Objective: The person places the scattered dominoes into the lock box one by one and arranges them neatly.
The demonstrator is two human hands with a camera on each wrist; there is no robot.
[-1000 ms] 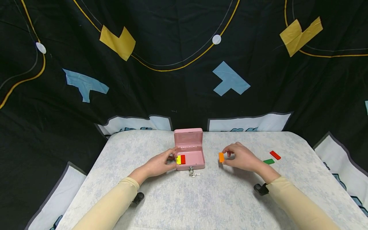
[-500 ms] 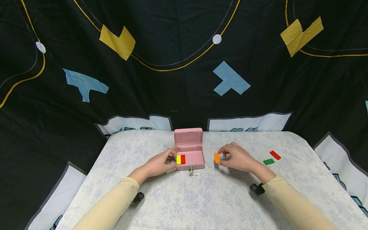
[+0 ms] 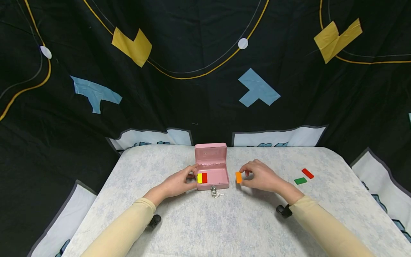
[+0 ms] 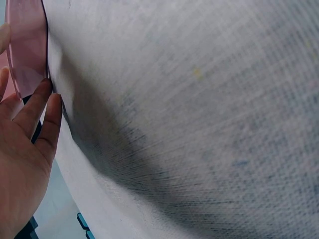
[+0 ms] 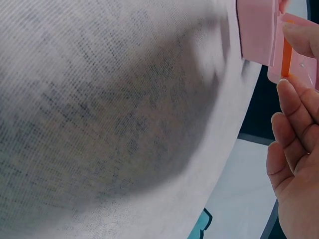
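Observation:
A pink metal cash box (image 3: 216, 175) stands with its lid (image 3: 210, 154) raised. Inside, at the left end, a yellow domino block (image 3: 199, 178) and a red one lie side by side. My left hand (image 3: 178, 182) grips the box's left side, thumb near the front corner and fingers farther back. In the left wrist view, the fingers (image 4: 37, 107) reach the pink wall. To the right of the box, my right hand (image 3: 261, 175) pinches an orange domino block (image 3: 238, 177) upright between thumb and fingers. The right wrist view shows this block edge-on.
Keys (image 3: 217, 195) hang from the lock at the box's front. Farther right on the pale cloth-covered table (image 3: 224, 228) lie a green domino block (image 3: 300, 181) and a red domino block (image 3: 308, 173). A dark curtain (image 3: 208, 107) hangs behind the table.
My right hand has moved left with the orange domino block, closer to the cash box. The left hand has stayed at the box's left side.

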